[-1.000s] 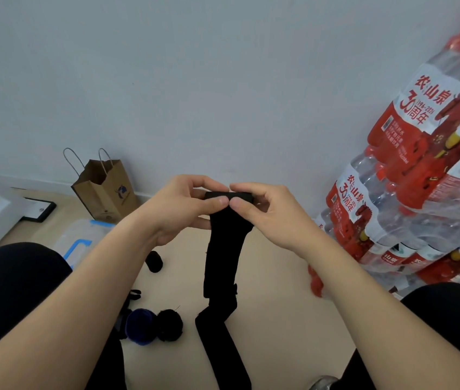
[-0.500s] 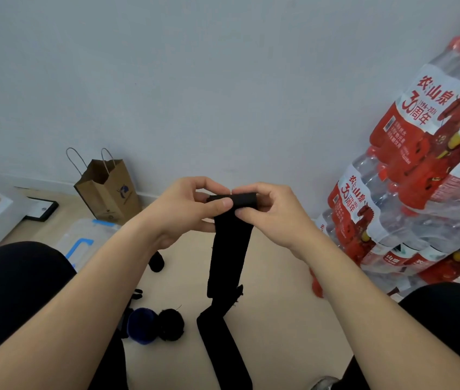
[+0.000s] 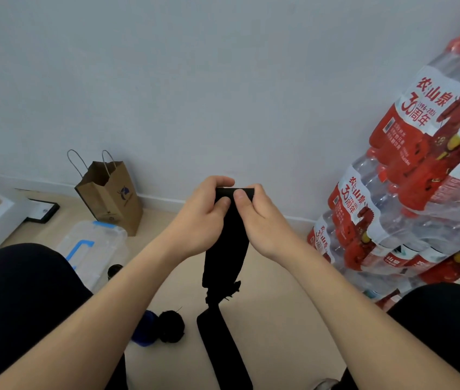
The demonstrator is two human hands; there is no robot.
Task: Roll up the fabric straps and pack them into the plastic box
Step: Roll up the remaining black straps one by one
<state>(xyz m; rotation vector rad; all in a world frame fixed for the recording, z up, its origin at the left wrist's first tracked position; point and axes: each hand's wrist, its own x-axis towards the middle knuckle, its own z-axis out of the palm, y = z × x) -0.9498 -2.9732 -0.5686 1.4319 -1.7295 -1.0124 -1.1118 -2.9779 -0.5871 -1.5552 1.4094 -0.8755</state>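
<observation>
Both hands pinch the rolled top end of a black fabric strap (image 3: 224, 263) held up in mid-air: the left hand (image 3: 200, 220) grips its left side, the right hand (image 3: 262, 223) its right. The strap's loose tail hangs to the floor (image 3: 285, 333). The clear plastic box (image 3: 93, 249) sits on the floor at left, near a paper bag (image 3: 110, 192).

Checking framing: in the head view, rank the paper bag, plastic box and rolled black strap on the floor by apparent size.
1. Plastic box and paper bag: similar, and legs hide part of the box, so unranked.
2. Rolled black strap: clearly smallest, though nearer the camera.
</observation>
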